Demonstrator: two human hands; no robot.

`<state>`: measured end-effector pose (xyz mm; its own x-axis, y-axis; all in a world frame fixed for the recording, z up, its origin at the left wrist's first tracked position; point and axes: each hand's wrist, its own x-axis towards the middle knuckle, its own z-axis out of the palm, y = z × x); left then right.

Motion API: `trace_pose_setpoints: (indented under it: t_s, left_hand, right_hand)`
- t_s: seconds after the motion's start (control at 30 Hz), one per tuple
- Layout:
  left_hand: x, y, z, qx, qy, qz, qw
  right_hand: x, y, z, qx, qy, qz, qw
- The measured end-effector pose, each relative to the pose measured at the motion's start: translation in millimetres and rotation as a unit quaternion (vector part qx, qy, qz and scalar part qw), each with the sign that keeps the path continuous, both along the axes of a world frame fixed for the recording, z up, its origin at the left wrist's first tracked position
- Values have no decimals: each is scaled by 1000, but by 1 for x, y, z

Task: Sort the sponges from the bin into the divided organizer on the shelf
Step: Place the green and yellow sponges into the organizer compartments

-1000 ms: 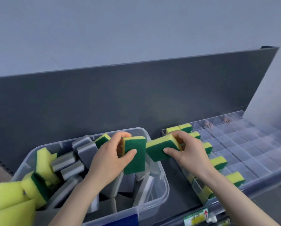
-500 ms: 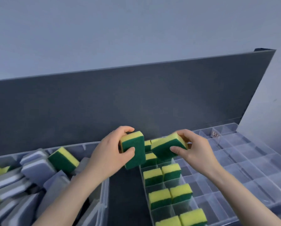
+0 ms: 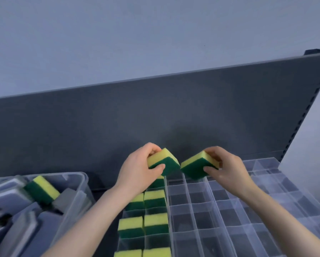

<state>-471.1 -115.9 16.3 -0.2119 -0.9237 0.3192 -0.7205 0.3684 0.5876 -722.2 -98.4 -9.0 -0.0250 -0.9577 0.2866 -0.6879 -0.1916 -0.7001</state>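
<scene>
The bin [image 3: 75,184] sits left of the organizer [image 3: 229,210], both before the back panel [image 3: 155,117].

Probably a shop — dark shelving back panel [image 3: 155,117], slotted upright [image 3: 303,117].

Two yellow-foam, green-scourer block sponges are held tilted, corners almost touching, over the back row of the clear plastic divided organizer [image 3: 213,199]: left sponge [image 3: 163,161], right sponge [image 3: 197,166]. Filed sponges [image 3: 155,198] fill its two left columns, yellow up. The clear plastic bin [image 3: 81,176] at left holds grey sponges [image 3: 10,196] and one yellow-green sponge [image 3: 44,188].

Your shelf [image 3: 100,189] bears two things. The bin [image 3: 72,210] sits left of your left grip [image 3: 137,171], the organizer [image 3: 229,210] below your right grip [image 3: 227,171].
</scene>
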Motion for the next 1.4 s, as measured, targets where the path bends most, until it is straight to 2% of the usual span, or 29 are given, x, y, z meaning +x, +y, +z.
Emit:
trace_pose_setpoints:
  t_s: [0.2,0.4,0.63,0.83,1.03,1.4]
  left_hand:
    - [-25,-20,-22,42,-45,25,998]
    - [-33,-35,-39,63,-113,-5,992]
    - [-38,-52,-46,84,-225,-78,968]
    - [-44,-62,-53,96,-269,-98,953]
    - [-49,-67,-64,99,-310,-113,939]
    - [-50,-70,-70,106,-318,-111,935]
  right_hand:
    - [-13,-22,-25,16,-13,-1,1000]
    - [-17,-25,-46,34,4,-5,999]
    - [-17,-31,-37,26,105,48,993]
    - [-6,-55,-26,83,226,133,961]
    - [10,-68,-36,151,314,154,924]
    - [13,-58,-52,142,322,145,925]
